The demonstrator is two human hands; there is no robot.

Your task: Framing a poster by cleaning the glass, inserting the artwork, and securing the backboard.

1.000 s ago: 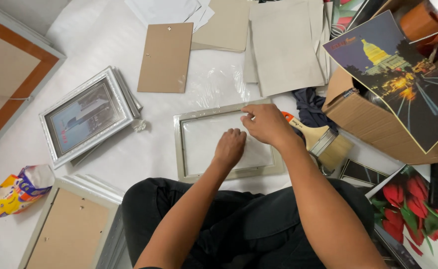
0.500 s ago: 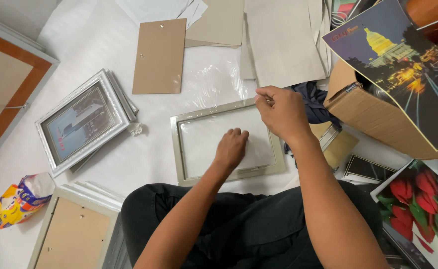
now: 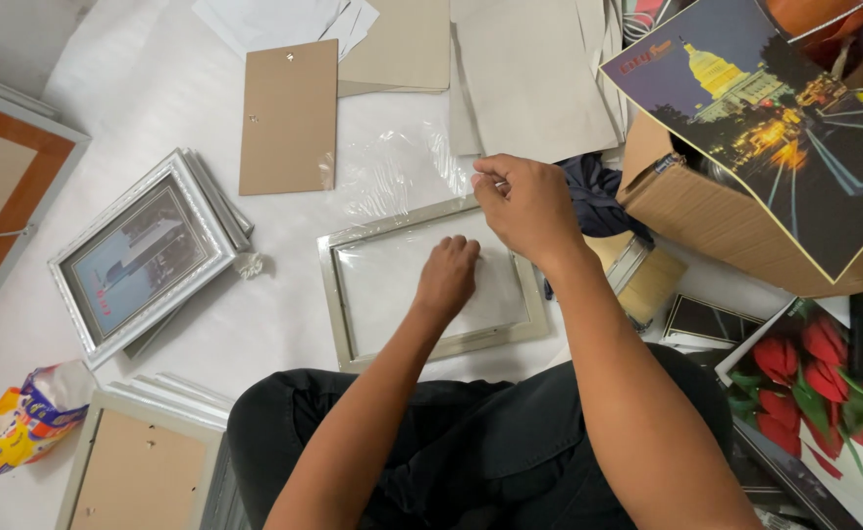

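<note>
Both hands meet the silver frame (image 3: 429, 285): left hand (image 3: 448, 277) flat inside, right hand (image 3: 526, 204) pinching its top edge.

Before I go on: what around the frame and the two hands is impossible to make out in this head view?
- Right hand fingertips: curled at the silver frame's top edge; whatever they pinch is hidden.
- Left hand: its palm covers the frame's panel beneath.
- Cardboard box: the night-scene poster hides its contents.
- Flower print: cut off by the right edge.
</note>
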